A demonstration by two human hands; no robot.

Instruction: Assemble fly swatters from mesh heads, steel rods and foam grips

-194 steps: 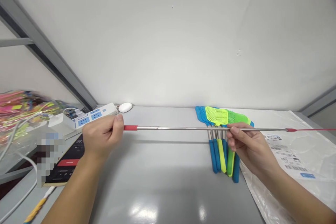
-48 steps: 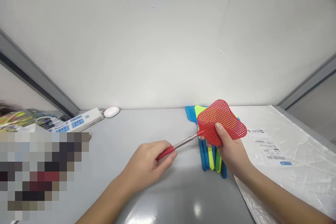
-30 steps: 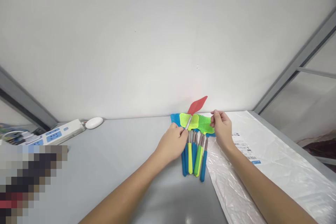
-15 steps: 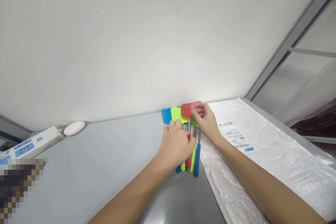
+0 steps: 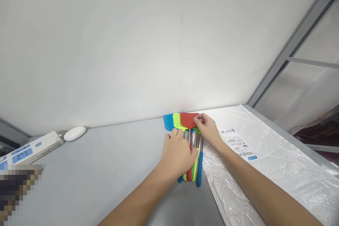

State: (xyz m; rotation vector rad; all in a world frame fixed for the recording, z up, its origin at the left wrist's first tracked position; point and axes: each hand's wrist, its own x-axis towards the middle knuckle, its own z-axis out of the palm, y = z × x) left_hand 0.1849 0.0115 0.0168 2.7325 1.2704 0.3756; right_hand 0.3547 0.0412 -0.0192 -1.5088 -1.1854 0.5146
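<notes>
Several fly swatters with coloured mesh heads, thin metal shafts and coloured grips lie fanned beside each other against the wall. The red fly swatter is on top, overlapping the yellow fly swatter. Blue fly swatters show at the left of the bunch. My right hand pinches the right edge of the red head between thumb and fingers. My left hand is curled over the shafts and grips, its thumb by the red grip. A blue grip sticks out at the right. Part of the shafts is hidden under my left hand.
To the right, a white plastic mailer with a printed label lies flat under my right forearm. A white power strip and a white oval object stand at the left on the grey table. The wall bounds the back.
The red head has come down from a slightly raised tilt onto the others, shifting a little left, with my right hand still on its edge. The whole view has shifted slightly.
</notes>
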